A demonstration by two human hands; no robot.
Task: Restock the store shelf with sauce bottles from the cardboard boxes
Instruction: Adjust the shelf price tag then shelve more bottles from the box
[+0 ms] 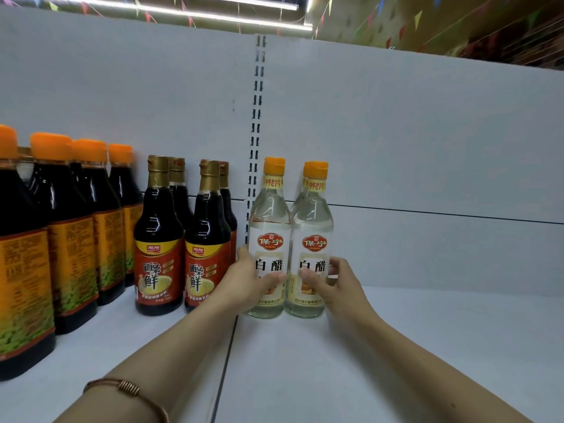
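Two clear white-vinegar bottles with orange caps stand side by side on the white shelf (396, 346). My left hand (247, 279) grips the left bottle (268, 227) low on its label. My right hand (332, 282) grips the right bottle (314, 230) at the same height. A third orange cap peeks out just behind the right bottle. Both bottle bases sit on the shelf surface. No cardboard box is in view.
Left of the vinegar stand several dark sauce bottles with gold caps and red labels (158, 239), then taller dark bottles with orange caps (73, 227). A slotted upright (256, 132) runs down the white back panel. Bare shelf lies to the right.
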